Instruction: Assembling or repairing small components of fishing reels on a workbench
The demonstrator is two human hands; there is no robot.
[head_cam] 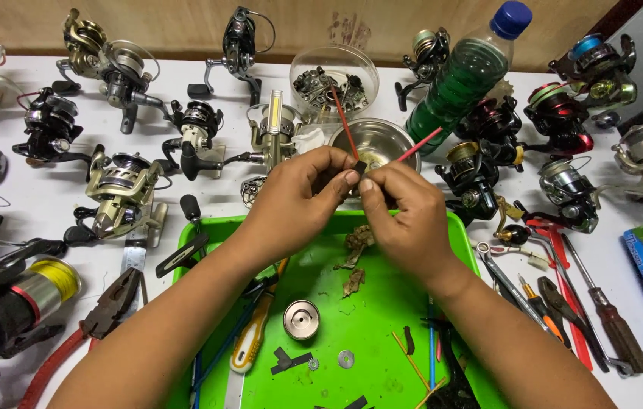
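Note:
My left hand and my right hand meet above the far edge of a green tray. Together their fingertips pinch a small black part. Two thin red sticks rise from the hands: one red stick leans up and left from the left fingers, the other red stick points up and right from the right fingers. Below the hands on the tray lie a brown crumpled scrap, a silver spool and a small washer.
Several fishing reels cover the white table. A clear bowl of small parts, a steel bowl and a green bottle with blue cap stand behind the hands. Pliers lie left; screwdrivers and pliers lie right.

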